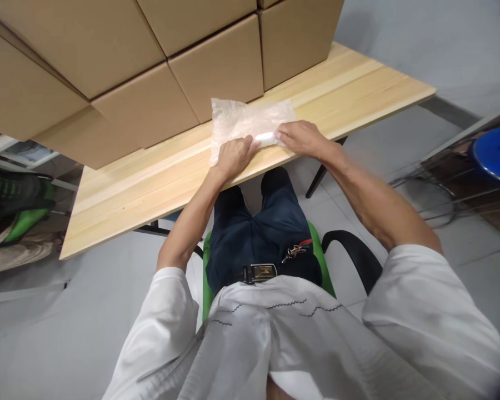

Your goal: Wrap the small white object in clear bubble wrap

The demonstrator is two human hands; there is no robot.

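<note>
Left of the wooden table (120, 205), we see a green and black chair (23, 203), with a pale cloth (20, 253) just below it. On the table, from its left part to past its middle, we have large cardboard boxes (133, 111) packed side by side along the far edge. In front of them, near the middle of the table's near edge, our left hand (235, 157) is closed on the lower part of a translucent wrap (248, 119), its thumb beside the left end of a slim white item (265, 139). The wrap lies on the table, its far edge near the boxes, and the white item sits along its near side, between our hands. Our right hand (300, 138) grips the white item's right end, fingers curled; we cannot tell whether it pinches the wrap too. Below the table's near edge, we sit on a green seat (325, 272), keys (294, 253) hanging at our belt (262, 273). Off the table's right end, well apart from it, stands a round blue stool (498, 153).
</note>
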